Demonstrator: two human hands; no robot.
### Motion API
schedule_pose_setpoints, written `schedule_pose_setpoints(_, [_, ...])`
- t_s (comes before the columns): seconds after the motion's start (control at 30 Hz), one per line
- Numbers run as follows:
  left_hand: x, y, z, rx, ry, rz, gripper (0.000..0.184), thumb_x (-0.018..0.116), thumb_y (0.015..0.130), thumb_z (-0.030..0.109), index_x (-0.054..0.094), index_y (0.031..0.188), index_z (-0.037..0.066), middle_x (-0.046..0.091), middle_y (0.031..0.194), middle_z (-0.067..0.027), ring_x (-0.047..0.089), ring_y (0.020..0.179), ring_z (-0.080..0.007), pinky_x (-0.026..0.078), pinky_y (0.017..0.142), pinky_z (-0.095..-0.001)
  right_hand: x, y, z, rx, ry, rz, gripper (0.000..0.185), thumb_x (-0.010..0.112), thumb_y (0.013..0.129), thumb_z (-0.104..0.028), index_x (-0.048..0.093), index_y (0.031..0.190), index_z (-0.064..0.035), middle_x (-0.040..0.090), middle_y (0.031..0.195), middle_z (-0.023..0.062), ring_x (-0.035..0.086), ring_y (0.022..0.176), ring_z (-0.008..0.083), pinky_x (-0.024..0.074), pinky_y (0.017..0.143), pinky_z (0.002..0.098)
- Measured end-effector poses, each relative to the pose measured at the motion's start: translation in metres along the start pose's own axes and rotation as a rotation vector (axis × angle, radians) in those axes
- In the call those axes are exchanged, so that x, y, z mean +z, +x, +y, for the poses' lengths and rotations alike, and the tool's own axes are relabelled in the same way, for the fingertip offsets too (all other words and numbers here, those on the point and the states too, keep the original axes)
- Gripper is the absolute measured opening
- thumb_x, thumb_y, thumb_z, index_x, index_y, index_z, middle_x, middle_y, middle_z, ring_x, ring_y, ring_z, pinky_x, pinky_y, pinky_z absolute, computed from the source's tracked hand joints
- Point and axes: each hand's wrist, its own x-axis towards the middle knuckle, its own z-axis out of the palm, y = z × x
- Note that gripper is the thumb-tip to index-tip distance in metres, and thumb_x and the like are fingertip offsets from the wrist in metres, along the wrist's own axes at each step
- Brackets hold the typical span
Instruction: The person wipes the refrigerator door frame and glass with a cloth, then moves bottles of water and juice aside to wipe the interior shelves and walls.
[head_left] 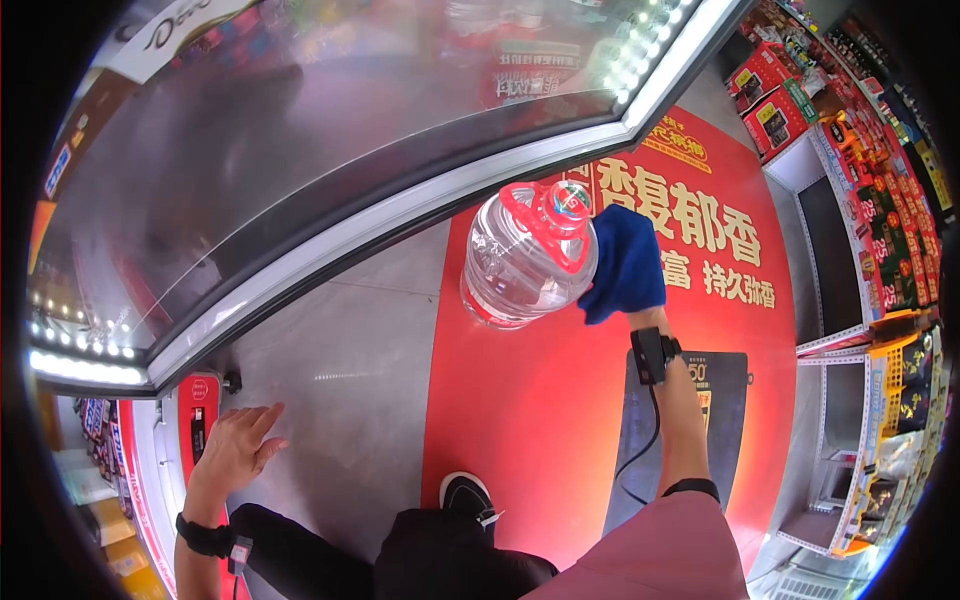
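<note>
My right hand (pixel 645 318) is wrapped in or holding a blue cloth (pixel 628 265), which hides its fingers. The cloth meets the right side of a large clear plastic bottle (pixel 510 255) with a red cap and a red carrying handle. The bottle is upright, seen from above over the red floor graphic; whether it rests on the floor or is held up cannot be made out. My left hand (pixel 240 445) hangs at the lower left, empty, fingers apart, near a red panel (pixel 198 400).
A large glass door or panel with a metal frame (pixel 400 195) and lights crosses the upper left. Stocked shelves (pixel 895 230) line the right side. Red boxes (pixel 775 120) stand at the upper right. My shoe (pixel 466 492) is on the floor, and a cable hangs from my right wrist.
</note>
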Motion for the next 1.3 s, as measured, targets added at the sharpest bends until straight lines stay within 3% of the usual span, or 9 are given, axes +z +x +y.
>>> schedule_pose_setpoints(0.27, [0.005,-0.024,-0.011,-0.344,0.016,-0.181,0.044,0.048,0.087,0.038,0.055,0.105,-0.002,0.061,0.083,-0.0186,0.057,0.076,-0.0369,0.045,0.068,-0.0427,-0.035,0.121,0.044,0.172,0.396,-0.013,0.054,0.046,0.086,-0.044,0.046,0.113,0.0021,0.054,0.099,0.0154,0.059,0.084,0.0278,0.0477,0.076,0.0329])
schedule_pose_setpoints(0.37, [0.007,-0.021,-0.004,-0.416,-0.043,-0.284,0.044,0.048,0.087,0.039,0.056,0.103,-0.002,0.061,0.08,-0.0189,0.057,0.076,-0.0367,0.045,0.068,-0.0431,-0.042,0.143,0.053,0.197,0.443,-0.02,0.056,0.045,0.086,-0.046,0.046,0.114,0.0023,0.054,0.101,0.0158,0.058,0.086,0.0281,0.047,0.077,0.0333])
schedule_pose_setpoints(0.57, [0.014,-0.027,-0.004,-0.456,-0.075,-0.256,0.042,0.05,0.086,0.037,0.057,0.103,-0.001,0.061,0.082,-0.0198,0.057,0.079,-0.0377,0.045,0.069,-0.0436,-0.055,0.165,0.062,0.204,0.507,-0.01,0.061,0.043,0.085,-0.05,0.045,0.115,0.0027,0.053,0.104,0.0167,0.057,0.09,0.0287,0.0455,0.08,0.0341])
schedule_pose_setpoints(0.8, [0.026,-0.11,-0.016,-0.627,-0.081,-0.298,0.041,0.049,0.087,0.035,0.054,0.107,-0.001,0.059,0.094,-0.0214,0.056,0.086,-0.039,0.044,0.074,-0.0449,-0.066,0.177,0.062,0.192,0.569,0.035,0.066,0.041,0.084,-0.054,0.044,0.116,0.0031,0.052,0.108,0.0176,0.055,0.094,0.0294,0.0439,0.084,0.035])
schedule_pose_setpoints(0.87, [0.032,-0.145,-0.013,-0.809,-0.16,-0.296,0.04,0.047,0.088,0.034,0.054,0.107,-0.001,0.059,0.094,-0.0222,0.056,0.088,-0.0372,0.045,0.075,-0.042,-0.07,0.176,0.058,0.19,0.595,0.049,0.068,0.041,0.084,-0.056,0.044,0.117,0.0033,0.052,0.109,0.0179,0.055,0.095,0.0296,0.0434,0.085,0.0353])
schedule_pose_setpoints(0.97, [0.046,-0.196,-0.004,-0.879,-0.289,-0.104,0.041,0.045,0.091,0.032,0.052,0.113,-0.001,0.06,0.097,-0.02,0.058,0.092,-0.0301,0.045,0.079,-0.0376,-0.073,0.175,0.053,0.167,0.626,0.076,0.07,0.04,0.084,-0.058,0.044,0.117,0.0035,0.052,0.11,0.0183,0.054,0.097,0.0299,0.0427,0.087,0.0357])
schedule_pose_setpoints(1.3, [0.092,-0.25,0.03,-0.974,-0.481,0.176,0.042,0.046,0.09,0.033,0.052,0.114,-0.001,0.06,0.099,-0.0192,0.058,0.094,-0.0293,0.045,0.081,-0.0369,-0.085,0.164,0.02,-0.009,0.811,0.094,0.078,0.037,0.082,-0.064,0.042,0.119,0.0041,0.05,0.115,0.0197,0.052,0.103,0.0309,0.0403,0.092,0.037])
